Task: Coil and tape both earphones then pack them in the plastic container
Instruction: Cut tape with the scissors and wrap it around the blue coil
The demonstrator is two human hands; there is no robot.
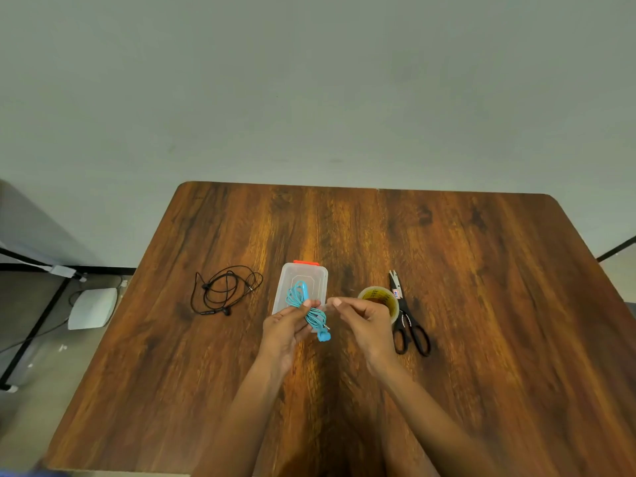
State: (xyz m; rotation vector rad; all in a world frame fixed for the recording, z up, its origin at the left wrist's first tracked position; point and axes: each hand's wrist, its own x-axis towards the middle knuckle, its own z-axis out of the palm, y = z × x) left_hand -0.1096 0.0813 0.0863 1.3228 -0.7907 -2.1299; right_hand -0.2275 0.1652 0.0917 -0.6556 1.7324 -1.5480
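My left hand (287,327) grips the coiled blue earphones (309,309) at the bundle's middle, above the near end of the clear plastic container (321,275) with its red latch. A short strip of clear tape (325,306) stretches from the bundle to my right hand (364,320), which pinches its other end. The black earphones (225,290) lie loosely looped on the table to the left of the container.
A roll of clear tape (380,299) stands right of my right hand, with black-handled scissors (407,321) just beyond it. The wooden table (481,304) meets a plain wall at its far edge. A white box and cables lie on the floor to the left.
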